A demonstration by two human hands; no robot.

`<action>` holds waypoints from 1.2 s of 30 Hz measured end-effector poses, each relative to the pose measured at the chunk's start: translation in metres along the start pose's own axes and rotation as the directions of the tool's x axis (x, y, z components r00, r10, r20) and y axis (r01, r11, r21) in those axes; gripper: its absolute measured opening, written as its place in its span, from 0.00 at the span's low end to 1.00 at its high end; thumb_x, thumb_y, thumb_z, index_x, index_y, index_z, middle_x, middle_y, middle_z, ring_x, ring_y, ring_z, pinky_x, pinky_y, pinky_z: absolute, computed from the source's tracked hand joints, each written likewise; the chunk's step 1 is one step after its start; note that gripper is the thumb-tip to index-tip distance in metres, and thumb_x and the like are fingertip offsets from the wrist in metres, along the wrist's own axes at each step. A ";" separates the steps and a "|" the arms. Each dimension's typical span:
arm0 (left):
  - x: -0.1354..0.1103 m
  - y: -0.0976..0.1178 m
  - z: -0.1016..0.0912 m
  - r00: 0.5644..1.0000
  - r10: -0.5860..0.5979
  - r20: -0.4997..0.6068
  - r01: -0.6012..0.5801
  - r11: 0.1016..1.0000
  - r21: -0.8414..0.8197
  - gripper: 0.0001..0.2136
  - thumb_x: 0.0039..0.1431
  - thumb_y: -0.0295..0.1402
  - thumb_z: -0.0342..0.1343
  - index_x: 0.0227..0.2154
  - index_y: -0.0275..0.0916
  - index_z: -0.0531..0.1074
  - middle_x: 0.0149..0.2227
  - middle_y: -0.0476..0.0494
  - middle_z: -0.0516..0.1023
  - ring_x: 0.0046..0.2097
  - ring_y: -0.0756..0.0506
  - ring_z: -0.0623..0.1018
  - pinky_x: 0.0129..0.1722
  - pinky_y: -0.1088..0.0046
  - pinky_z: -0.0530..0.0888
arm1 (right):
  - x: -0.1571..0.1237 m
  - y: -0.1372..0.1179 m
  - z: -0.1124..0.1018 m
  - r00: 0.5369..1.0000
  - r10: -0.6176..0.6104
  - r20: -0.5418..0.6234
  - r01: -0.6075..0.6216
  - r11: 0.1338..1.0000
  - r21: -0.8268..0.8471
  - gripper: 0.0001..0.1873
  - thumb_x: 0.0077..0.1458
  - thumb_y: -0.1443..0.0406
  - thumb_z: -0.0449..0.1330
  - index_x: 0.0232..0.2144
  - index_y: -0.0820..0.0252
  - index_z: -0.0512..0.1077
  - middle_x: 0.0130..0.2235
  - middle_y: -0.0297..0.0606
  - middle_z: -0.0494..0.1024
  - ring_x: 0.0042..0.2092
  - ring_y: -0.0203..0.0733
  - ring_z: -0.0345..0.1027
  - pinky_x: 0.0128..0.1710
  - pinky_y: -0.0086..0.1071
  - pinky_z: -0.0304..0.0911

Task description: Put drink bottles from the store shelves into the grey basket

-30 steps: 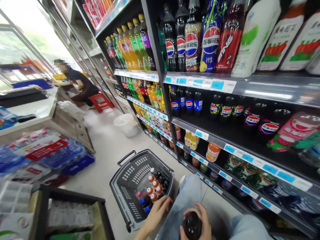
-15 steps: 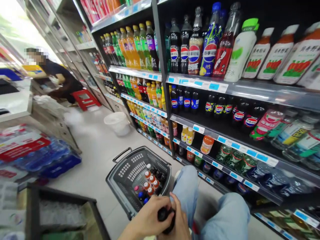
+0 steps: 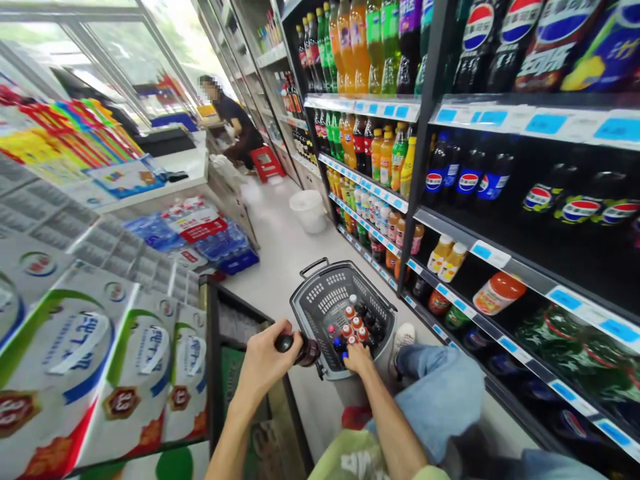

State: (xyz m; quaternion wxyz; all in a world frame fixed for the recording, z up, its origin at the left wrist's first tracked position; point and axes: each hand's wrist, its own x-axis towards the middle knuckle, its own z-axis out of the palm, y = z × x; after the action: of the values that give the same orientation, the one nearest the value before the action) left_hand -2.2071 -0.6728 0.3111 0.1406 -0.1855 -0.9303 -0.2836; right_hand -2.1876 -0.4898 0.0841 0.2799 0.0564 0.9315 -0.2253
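Basket part-filled with bottles; 1 dark bottle apart from them, gripped in left hand. Right hand at bottles, hold unclear.

Dark bottle now in left hand alone

"百事可乐" reads on the dark bottle at upper right and on the smaller bottles a shelf below. "3.3" stands in brown badges on the white cartons at lower left. Print on the blue price tags is too small to read.
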 end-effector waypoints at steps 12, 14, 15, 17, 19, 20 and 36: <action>0.055 -0.113 0.153 0.964 -0.231 0.130 0.212 0.967 0.142 0.10 0.62 0.41 0.55 0.29 0.42 0.68 0.27 0.47 0.76 0.31 0.45 0.75 0.35 0.71 0.67 | 0.022 0.043 0.078 0.970 -0.009 0.241 0.070 0.967 -0.245 0.33 0.52 0.60 0.72 0.61 0.57 0.77 0.65 0.55 0.75 0.68 0.57 0.65 0.70 0.49 0.51; 0.062 -0.126 0.186 0.956 -0.220 0.195 0.195 0.970 0.143 0.10 0.64 0.41 0.55 0.31 0.42 0.69 0.29 0.46 0.77 0.33 0.44 0.76 0.37 0.70 0.68 | 0.022 0.046 0.079 0.970 -0.004 0.242 0.066 0.966 -0.249 0.28 0.56 0.62 0.69 0.59 0.58 0.78 0.63 0.55 0.77 0.67 0.56 0.66 0.69 0.49 0.53; 0.065 -0.131 0.202 0.948 -0.222 0.229 0.191 0.970 0.151 0.09 0.65 0.41 0.54 0.32 0.42 0.69 0.30 0.45 0.78 0.35 0.43 0.76 0.38 0.70 0.68 | 0.021 0.047 0.080 0.970 -0.002 0.243 0.064 0.967 -0.247 0.25 0.57 0.62 0.67 0.57 0.58 0.79 0.62 0.55 0.77 0.66 0.56 0.67 0.68 0.50 0.54; 0.068 -0.142 0.233 0.926 -0.239 0.292 0.194 0.965 0.176 0.09 0.66 0.41 0.55 0.35 0.41 0.71 0.33 0.43 0.79 0.38 0.42 0.78 0.40 0.69 0.68 | 0.019 0.050 0.081 0.969 -0.001 0.247 0.061 0.969 -0.238 0.22 0.59 0.62 0.66 0.55 0.58 0.80 0.60 0.55 0.79 0.65 0.57 0.68 0.67 0.50 0.55; 0.068 -0.151 0.260 0.898 -0.265 0.352 0.204 0.958 0.202 0.09 0.66 0.40 0.55 0.38 0.39 0.73 0.36 0.39 0.80 0.42 0.40 0.79 0.43 0.68 0.69 | 0.016 0.051 0.082 0.966 -0.003 0.258 0.063 0.973 -0.223 0.21 0.58 0.61 0.67 0.54 0.57 0.81 0.58 0.54 0.81 0.64 0.57 0.70 0.67 0.50 0.55; 0.068 -0.155 0.273 0.881 -0.278 0.382 0.209 0.955 0.211 0.10 0.67 0.40 0.55 0.39 0.38 0.73 0.38 0.38 0.81 0.43 0.39 0.79 0.45 0.67 0.69 | 0.015 0.052 0.082 0.964 -0.005 0.267 0.064 0.975 -0.215 0.22 0.57 0.61 0.69 0.53 0.57 0.81 0.58 0.54 0.81 0.64 0.57 0.71 0.67 0.50 0.56; 0.008 -0.181 0.384 0.658 -0.406 0.634 0.260 0.913 0.315 0.14 0.68 0.39 0.55 0.48 0.34 0.74 0.48 0.30 0.83 0.49 0.38 0.80 0.48 0.67 0.72 | 0.017 0.042 0.089 0.838 0.055 0.544 0.027 0.990 -0.140 0.50 0.32 0.54 0.86 0.59 0.62 0.78 0.59 0.57 0.81 0.59 0.61 0.78 0.60 0.46 0.74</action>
State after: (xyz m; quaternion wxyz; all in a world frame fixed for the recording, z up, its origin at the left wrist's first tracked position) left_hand -2.3512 -0.5875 -0.0796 -0.2513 -0.0880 -0.9561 -0.1222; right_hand -2.1482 -0.4930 -0.0078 0.5386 -0.0234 0.8263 -0.1630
